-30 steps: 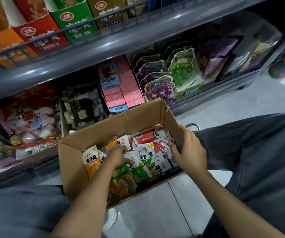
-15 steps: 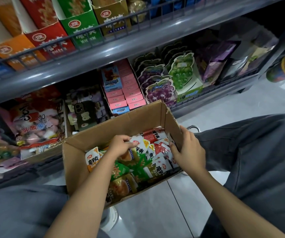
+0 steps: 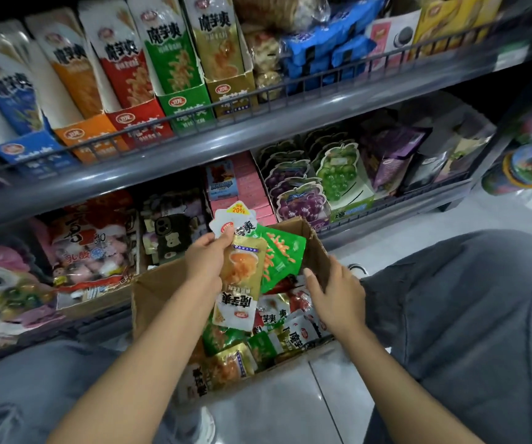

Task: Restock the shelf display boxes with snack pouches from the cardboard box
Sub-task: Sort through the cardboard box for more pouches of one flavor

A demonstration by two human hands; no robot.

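Shelving unit, grey metal, two tiers visible. Upper shelf (image 3: 258, 129) spans the far side, fronted by a wire rail. Lower shelf (image 3: 396, 206) runs below it at far right.

Display boxes (image 3: 175, 75), upper shelf, far left to centre: a row of five tall open-fronted cartons in blue, orange, red, green and gold, standing side by side behind the rail. Blue-wrapped packs (image 3: 325, 49) lie just right of them.

Lower-tier stock: grape-shaped packs (image 3: 303, 193), purple and green, far centre-right; pink cartons (image 3: 248, 184) just left of those.

Cardboard box (image 3: 159, 290), brown, open at the top, on the tiled floor (image 3: 290, 408) between the person's grey-trousered knees, near centre. Holds a loose heap of snack pouches (image 3: 277, 325) in white, red, green and gold.

Held pouches (image 3: 245, 267): a small fan of several, gold one foremost, green one behind to the right, white-topped one behind at the top. Raised above the box's far-left part, in front of the lower tier, well below the display boxes.

Left hand (image 3: 208, 264): fingers and thumb clamped on the left edge of the held pouches.

Right hand (image 3: 338, 293): fingers relaxed and slightly spread, holding nothing, over the box's right wall, just right of the held pouches and above the heap.
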